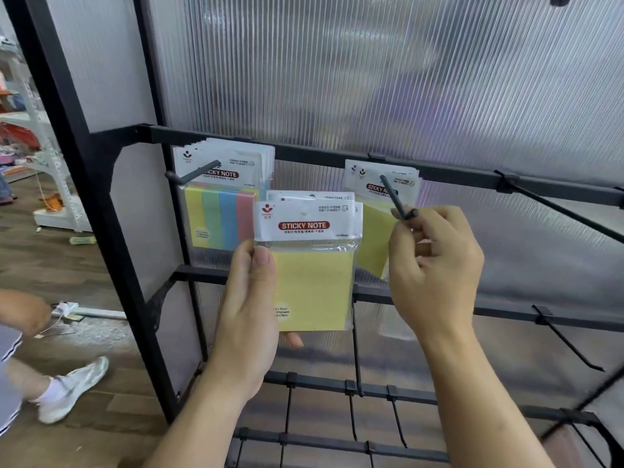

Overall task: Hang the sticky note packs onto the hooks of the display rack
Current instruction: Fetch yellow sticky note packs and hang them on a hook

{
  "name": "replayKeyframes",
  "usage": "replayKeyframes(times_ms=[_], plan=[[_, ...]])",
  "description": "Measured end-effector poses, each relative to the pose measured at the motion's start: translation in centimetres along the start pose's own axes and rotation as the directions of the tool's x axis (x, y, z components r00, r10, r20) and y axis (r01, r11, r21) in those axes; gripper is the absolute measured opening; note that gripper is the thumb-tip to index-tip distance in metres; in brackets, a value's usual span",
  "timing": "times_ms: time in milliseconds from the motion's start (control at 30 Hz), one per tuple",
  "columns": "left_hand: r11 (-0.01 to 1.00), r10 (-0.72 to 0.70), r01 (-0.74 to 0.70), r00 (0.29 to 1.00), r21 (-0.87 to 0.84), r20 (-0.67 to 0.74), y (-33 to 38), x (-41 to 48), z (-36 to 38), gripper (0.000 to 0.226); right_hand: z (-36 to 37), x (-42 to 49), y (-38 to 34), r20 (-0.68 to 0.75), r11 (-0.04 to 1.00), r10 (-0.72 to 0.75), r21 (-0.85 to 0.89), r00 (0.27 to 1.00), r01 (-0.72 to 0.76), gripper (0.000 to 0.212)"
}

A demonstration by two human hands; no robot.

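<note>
My left hand (251, 298) holds a small stack of yellow sticky note packs (312, 261) upright in front of the black display rack (304, 153), thumb on the front pack's left edge. My right hand (435, 268) pinches the tip of the middle hook (393, 195) with its fingers curled. Yellow packs (380, 197) hang on that hook, partly hidden behind my right hand and the held stack. On the left hook (192, 172) hang several multicolour packs (223, 197).
More bare hooks (557, 204) stick out from the rails at right and below. A ribbed translucent panel (371, 79) backs the rack. At left a person's leg and white sneaker (71, 386) stand on the wooden floor, with shop shelving (44, 157) behind.
</note>
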State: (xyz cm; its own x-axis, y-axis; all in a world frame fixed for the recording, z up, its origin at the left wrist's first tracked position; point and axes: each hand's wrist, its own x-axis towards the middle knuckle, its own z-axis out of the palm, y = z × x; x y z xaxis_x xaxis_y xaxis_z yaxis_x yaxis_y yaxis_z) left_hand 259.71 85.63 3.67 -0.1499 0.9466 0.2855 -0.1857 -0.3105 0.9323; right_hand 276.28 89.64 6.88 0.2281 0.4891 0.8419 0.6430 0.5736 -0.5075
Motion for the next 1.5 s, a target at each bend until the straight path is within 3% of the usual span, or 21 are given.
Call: replayKeyframes(times_ms=[67,200,433,633,767,933,1100,1500], plan=[[1.000,0.001,-0.001,1.000,-0.019,0.014,0.0,-0.1,0.2,0.036,-0.4,-0.9,-1.1,0.064,0.993,-0.022,0.119,0.998,0.014,0.017],[0.998,0.006,-0.002,0.999,-0.070,0.053,-0.1,-0.4,0.3,0.042,-0.6,-1.8,-2.7,0.229,0.957,0.034,0.272,0.973,-0.097,0.028],[0.992,0.004,0.006,0.997,-0.126,0.080,-0.1,-0.6,0.0,0.044,-0.4,-2.6,-3.1,0.139,0.956,0.047,0.282,0.989,-0.085,0.013],[0.994,0.015,-0.010,0.999,-0.113,0.042,-0.5,-0.5,-0.1,0.036,-0.9,-2.5,-3.2,-0.026,0.953,0.017,0.304,1.000,-0.009,0.016],[0.993,0.020,-0.016,0.999,-0.120,0.034,-0.6,-0.5,0.0,0.036,-1.5,-2.5,-3.3,-0.128,0.906,0.032,0.422,0.991,0.025,0.028],[0.994,0.011,-0.009,1.000,-0.109,0.019,-0.8,-0.3,0.1,0.040,-2.1,-2.3,-2.6,-0.199,0.915,-0.018,0.391,0.980,0.096,0.031],[0.994,0.009,-0.007,1.000,-0.110,0.015,-0.9,-0.4,0.3,0.038,-2.6,-2.1,-2.0,-0.236,0.968,-0.068,0.219,0.969,0.121,0.029],[0.994,0.012,-0.016,0.999,-0.109,-0.037,-0.7,-0.5,-0.2,0.032,-2.3,-1.6,-2.0,-0.186,0.977,-0.044,0.196,0.982,0.081,0.033]])
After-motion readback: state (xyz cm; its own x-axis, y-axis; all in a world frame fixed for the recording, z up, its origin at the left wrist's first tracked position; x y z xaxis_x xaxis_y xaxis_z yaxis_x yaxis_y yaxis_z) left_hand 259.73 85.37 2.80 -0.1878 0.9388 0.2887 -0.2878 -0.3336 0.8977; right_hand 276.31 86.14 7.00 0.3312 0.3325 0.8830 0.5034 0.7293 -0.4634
